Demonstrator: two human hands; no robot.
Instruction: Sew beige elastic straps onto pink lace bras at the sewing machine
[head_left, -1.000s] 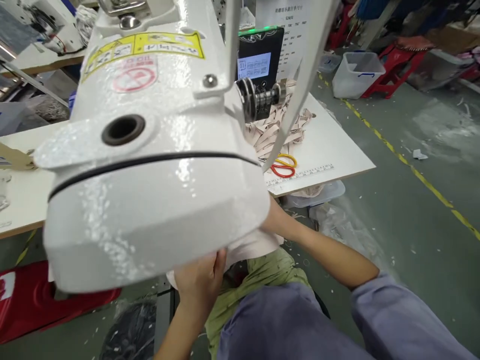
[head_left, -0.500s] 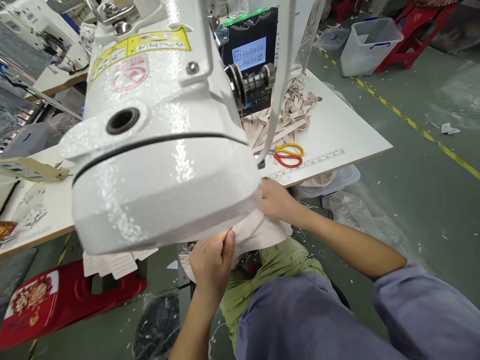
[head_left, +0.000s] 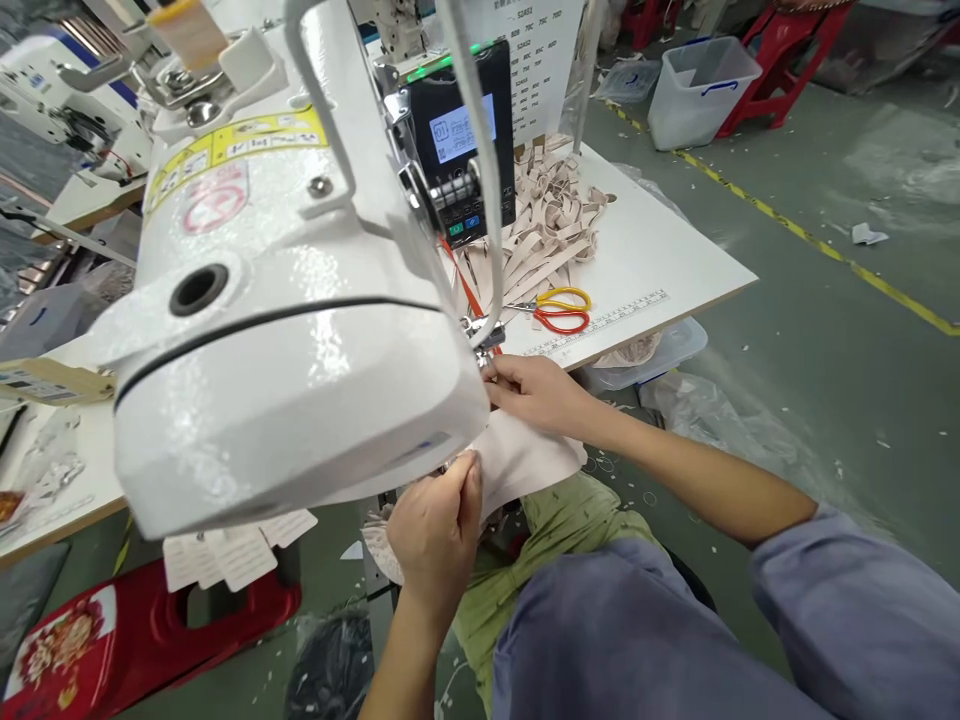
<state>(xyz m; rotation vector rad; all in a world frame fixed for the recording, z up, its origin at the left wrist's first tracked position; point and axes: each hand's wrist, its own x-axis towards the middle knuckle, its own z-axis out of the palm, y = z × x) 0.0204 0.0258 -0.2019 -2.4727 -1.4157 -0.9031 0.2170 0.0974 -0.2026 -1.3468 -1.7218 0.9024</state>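
Note:
A white sewing machine head [head_left: 300, 400] fills the left and centre, hiding most of its needle area. Below its front edge my left hand [head_left: 439, 525] is closed, thumb uppermost, on a pale pink piece of fabric [head_left: 525, 460]. My right hand [head_left: 544, 395] lies at the machine's right side, fingers bent together on the fabric's far edge beside a small metal part [head_left: 484, 335]. Its fingertips are partly hidden. The fabric hangs over my lap between both hands, with a gathered edge [head_left: 382, 545] left of my left hand.
Yellow-and-red-handled scissors [head_left: 559, 310] lie by a ruler strip [head_left: 630, 310] on the white table [head_left: 675, 250]. Behind them are a heap of pale fabric strips [head_left: 559, 215] and a lit control panel [head_left: 461, 140]. A red stool [head_left: 150, 650] stands lower left.
My view has shifted, so the machine head sits farther left and lower. More of my right hand's fingers and the metal part beside them now show. Both hands stay at the fabric.

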